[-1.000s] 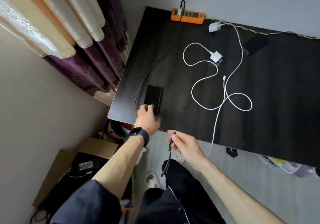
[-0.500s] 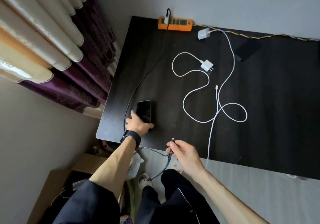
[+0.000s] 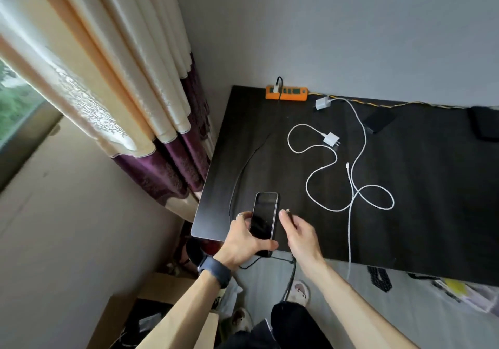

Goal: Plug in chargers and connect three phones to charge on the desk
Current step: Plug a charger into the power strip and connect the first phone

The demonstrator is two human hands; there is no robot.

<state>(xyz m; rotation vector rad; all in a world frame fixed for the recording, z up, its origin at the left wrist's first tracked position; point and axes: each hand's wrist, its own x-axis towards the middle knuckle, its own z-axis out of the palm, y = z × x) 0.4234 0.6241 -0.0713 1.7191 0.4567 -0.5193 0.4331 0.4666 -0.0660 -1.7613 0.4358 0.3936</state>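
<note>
1. Both hands have closed in since a moment ago. The left hand (image 3: 243, 243), which rested on the black glass-fronted smartphone (image 3: 263, 219), now grips it round its near end with the thumb across the bottom. The right hand (image 3: 299, 235) has risen from below the desk edge to the phone's three o'clock side.
2. The right hand pinches the small metal-tipped plug (image 3: 287, 210) of the thin black cable (image 3: 291, 273), with the tip pointing towards twelve o'clock.
3. The phone sits at the six o'clock edge of the dark wooden desk (image 3: 405, 186), near its left corner, with its near end past the edge. I cannot tell whether it is lifted clear.
4. The cable's far end is already seated in the orange power strip (image 3: 286, 93) at twelve o'clock.
5. The port is probably on the near end, hidden under the left thumb. That thumb should slide aside, and the plug should drop round to the phone's six o'clock.
6. From there I would push straight in without twisting, the left hand bracing the phone.
7. Slack hanging below the edge could tug, so I would keep it loose.
8. Two white cube chargers (image 3: 331, 139) at one o'clock and a second dark phone (image 3: 378, 122) at two o'clock wait untouched.
</note>
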